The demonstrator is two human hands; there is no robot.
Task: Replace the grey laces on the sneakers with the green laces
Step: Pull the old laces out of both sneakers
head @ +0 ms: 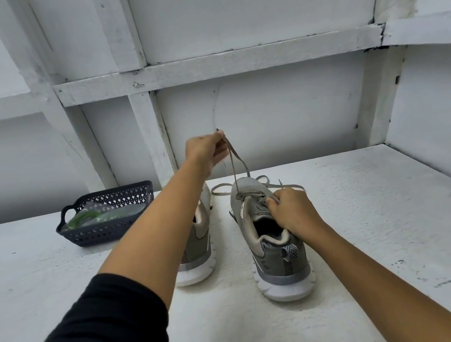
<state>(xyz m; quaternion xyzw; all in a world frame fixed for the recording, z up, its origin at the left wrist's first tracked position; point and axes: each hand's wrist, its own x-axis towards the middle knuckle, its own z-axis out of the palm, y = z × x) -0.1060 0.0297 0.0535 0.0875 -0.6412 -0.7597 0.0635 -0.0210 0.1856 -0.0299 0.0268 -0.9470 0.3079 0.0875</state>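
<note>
Black sleeve [82,338]; left hand [206,150] pinches grey lace [237,157], right hand [293,210] grips sneaker [277,253]

A single wide-angle camera worn on the person's head looks forward and down, close above the white table [372,222], facing the panelled wall [282,109] behind it.

Surface: a white, rough-painted bench top [372,222] is carrying everything here.
Far left: a dark lattice basket [104,232] is sitting on it — well apart from the shoes.
Middle: the left sneaker [198,251] and the right sneaker [279,265] are standing side by side, heels near, toes pointing far.
Beyond the right sneaker's toe: loose loops of grey lace [216,192] are trailing on the top.
</note>
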